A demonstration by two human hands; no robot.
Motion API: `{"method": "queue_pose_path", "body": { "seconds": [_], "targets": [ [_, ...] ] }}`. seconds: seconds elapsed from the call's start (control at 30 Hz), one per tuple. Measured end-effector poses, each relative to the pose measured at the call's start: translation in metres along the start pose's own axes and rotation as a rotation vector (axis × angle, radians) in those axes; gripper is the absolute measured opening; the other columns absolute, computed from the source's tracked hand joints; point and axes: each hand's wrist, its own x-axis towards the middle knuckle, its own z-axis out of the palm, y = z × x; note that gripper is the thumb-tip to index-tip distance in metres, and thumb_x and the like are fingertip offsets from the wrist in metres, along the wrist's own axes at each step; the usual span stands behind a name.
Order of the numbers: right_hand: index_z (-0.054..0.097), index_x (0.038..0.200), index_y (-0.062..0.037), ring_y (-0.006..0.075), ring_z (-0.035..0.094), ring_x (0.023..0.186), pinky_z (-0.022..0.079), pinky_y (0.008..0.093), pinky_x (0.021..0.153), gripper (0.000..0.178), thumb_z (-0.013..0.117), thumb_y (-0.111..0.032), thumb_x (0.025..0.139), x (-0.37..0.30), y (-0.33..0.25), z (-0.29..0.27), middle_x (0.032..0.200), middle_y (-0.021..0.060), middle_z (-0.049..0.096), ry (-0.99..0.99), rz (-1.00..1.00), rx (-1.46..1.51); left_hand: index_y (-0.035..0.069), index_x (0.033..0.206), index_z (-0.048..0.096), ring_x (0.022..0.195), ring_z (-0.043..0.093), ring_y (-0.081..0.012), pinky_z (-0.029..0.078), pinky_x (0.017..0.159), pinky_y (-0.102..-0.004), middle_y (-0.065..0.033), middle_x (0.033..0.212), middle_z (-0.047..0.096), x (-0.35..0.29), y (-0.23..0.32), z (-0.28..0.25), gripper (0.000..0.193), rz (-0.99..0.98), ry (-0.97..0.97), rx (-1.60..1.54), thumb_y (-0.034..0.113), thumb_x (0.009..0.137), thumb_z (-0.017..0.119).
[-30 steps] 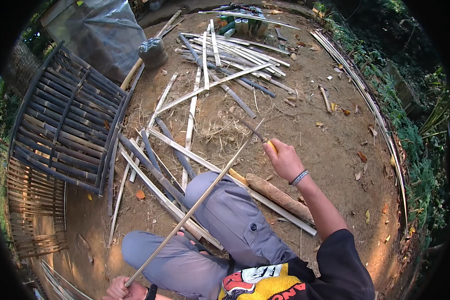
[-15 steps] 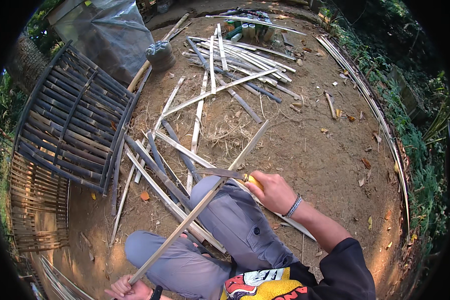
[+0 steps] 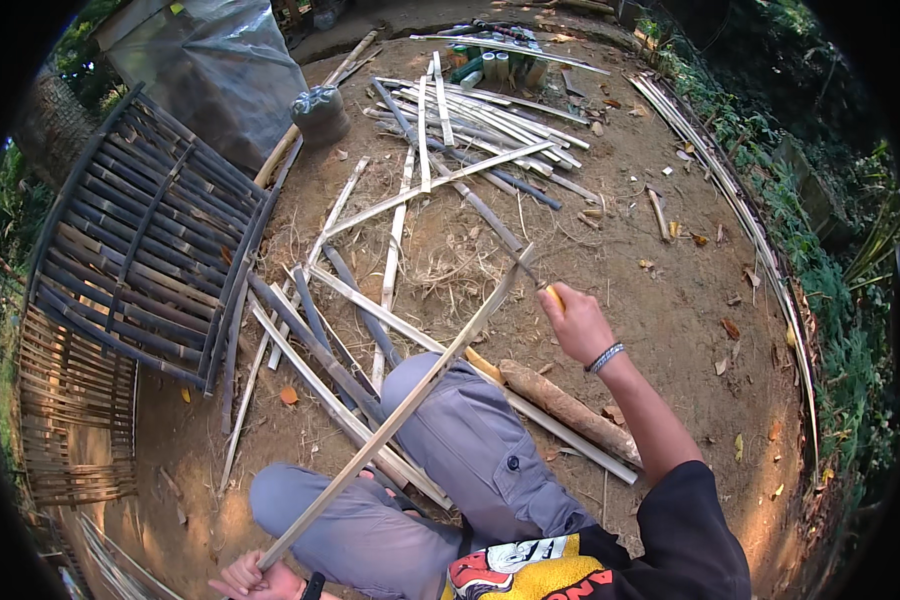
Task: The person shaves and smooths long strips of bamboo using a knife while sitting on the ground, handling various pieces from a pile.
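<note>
In the head view, the left hand (image 3: 255, 578) is closed around the near end of a long pale strip (image 3: 370, 447), which slants up across the person's knee (image 3: 410, 376) to its far end. The right hand (image 3: 578, 322) grips the yellow handle of a knife (image 3: 532, 274), its blade at that far end; whether they touch is hard to tell. A rough log (image 3: 568, 408) lies beside the knee, and loose strips (image 3: 490, 118) lie piled beyond on bare soil (image 3: 660, 330).
</note>
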Motion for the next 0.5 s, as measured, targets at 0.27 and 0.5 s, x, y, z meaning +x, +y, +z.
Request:
{"method": "queue_pose_path", "body": {
  "seconds": [0.27, 0.5],
  "targets": [
    [0.059, 0.088, 0.0006, 0.0433, 0.062, 0.075, 0.049, 0.0496, 0.07, 0.038, 0.049, -0.036, 0.096, 0.019, 0.008, -0.005, 0.076, 0.0244, 0.063, -0.017, 0.06, -0.045, 0.017, 0.056, 0.031, 0.042, 0.019, -0.0064, 0.021, 0.049, -0.0231, 0.0051, 0.047, 0.023, 0.0, 0.006, -0.004, 0.049, 0.046, 0.062, 0.041, 0.027, 0.103, 0.04],
    [0.058, 0.089, 0.0011, 0.0436, 0.062, 0.073, 0.05, 0.0488, 0.068, 0.038, 0.048, -0.035, 0.097, 0.008, -0.002, -0.004, 0.073, 0.0244, 0.062, -0.078, -0.035, -0.022, 0.017, 0.056, 0.03, 0.044, 0.018, -0.0069, 0.021, 0.049, -0.0236, 0.0051, 0.047, 0.022, -0.001, 0.003, -0.012, 0.049, 0.047, 0.097, 0.01, 0.027, 0.103, 0.039]
  ]
}}
